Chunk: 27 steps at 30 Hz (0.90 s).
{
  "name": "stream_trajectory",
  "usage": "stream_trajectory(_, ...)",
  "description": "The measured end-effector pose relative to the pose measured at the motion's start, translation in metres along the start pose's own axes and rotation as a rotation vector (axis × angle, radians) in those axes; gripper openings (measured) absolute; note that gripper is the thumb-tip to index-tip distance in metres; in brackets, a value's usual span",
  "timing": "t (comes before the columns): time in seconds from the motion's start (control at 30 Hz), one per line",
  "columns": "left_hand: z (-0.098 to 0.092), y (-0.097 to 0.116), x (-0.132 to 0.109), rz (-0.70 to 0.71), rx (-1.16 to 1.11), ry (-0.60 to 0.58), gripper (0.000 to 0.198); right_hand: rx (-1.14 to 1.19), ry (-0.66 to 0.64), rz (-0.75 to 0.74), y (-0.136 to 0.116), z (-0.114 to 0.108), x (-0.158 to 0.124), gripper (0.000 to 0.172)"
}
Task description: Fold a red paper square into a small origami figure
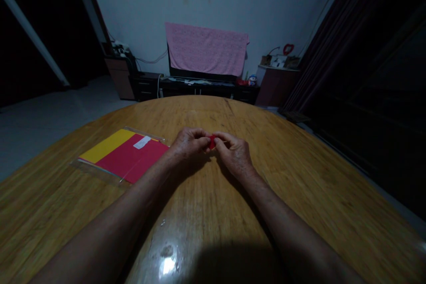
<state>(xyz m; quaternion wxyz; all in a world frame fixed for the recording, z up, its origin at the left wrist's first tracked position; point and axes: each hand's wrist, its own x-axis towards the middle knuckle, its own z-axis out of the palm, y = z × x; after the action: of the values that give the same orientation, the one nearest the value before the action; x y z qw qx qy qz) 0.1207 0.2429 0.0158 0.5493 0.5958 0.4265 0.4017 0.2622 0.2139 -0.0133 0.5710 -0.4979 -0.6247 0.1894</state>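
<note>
Between my two hands is a small piece of red paper (212, 142), mostly covered by fingers, so its full shape is hidden. My left hand (192, 141) pinches its left side with thumb and fingers. The right side is pinched by my right hand (234, 151), its thumb close to the left one. Both hands are held just over the middle of the wooden table. Left of my left forearm lies a clear plastic packet of coloured paper (129, 159), with yellow and red sheets showing and a white label on it.
The round wooden table (282, 155) spreads around my arms. Beyond its far edge stands a low black cabinet (146, 88), with a pink cloth (206, 49) draped over a screen. Small cabinets flank it, and a dark curtain (322, 40) hangs on the right.
</note>
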Motion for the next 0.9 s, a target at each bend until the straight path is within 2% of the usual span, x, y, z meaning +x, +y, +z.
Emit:
stream_trajectory(0.1,0.002,-0.001,-0.004,0.047,0.006,-0.017,0.009,-0.017,0.0,-0.026,0.001,0.0,0.0,0.017)
stream_trajectory(0.27,0.007,0.002,-0.012,0.146,0.046,0.01,0.008,0.02,-0.004,0.036,0.003,0.002,0.0,0.016)
stream_trajectory(0.9,0.007,-0.002,-0.007,0.183,0.063,0.025,0.013,0.034,0.034,0.141,-0.009,0.004,0.002,0.011)
